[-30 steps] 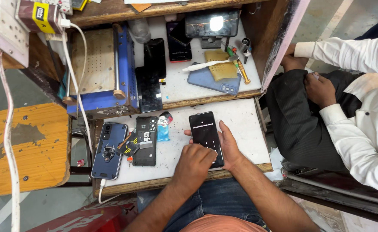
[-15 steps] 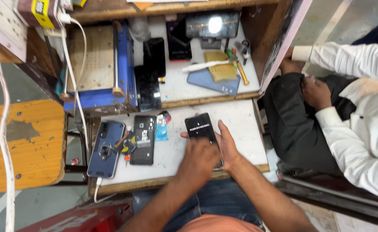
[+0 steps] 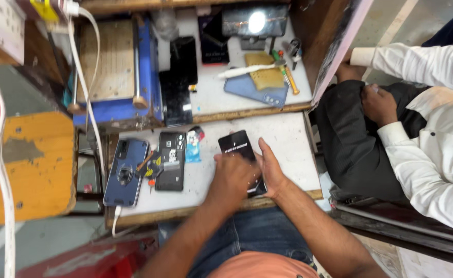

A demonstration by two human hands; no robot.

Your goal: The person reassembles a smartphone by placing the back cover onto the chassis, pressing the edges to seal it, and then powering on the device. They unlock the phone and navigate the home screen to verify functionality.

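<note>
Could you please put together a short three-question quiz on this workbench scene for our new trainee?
1. True or false: both hands are on the black phone.
2. Which lies nearest the bench's left edge? A. opened phone B. blue-cased phone C. black phone
3. What lies on the blue mat on the upper shelf?

Key
1. True: left hand on top, right hand at its side.
2. B
3. A tan pad.

Black phone (image 3: 238,145), blue phone case (image 3: 125,171), yellow-brown stool (image 3: 23,167), blue jeans (image 3: 260,234), white worktop (image 3: 288,141)
</note>
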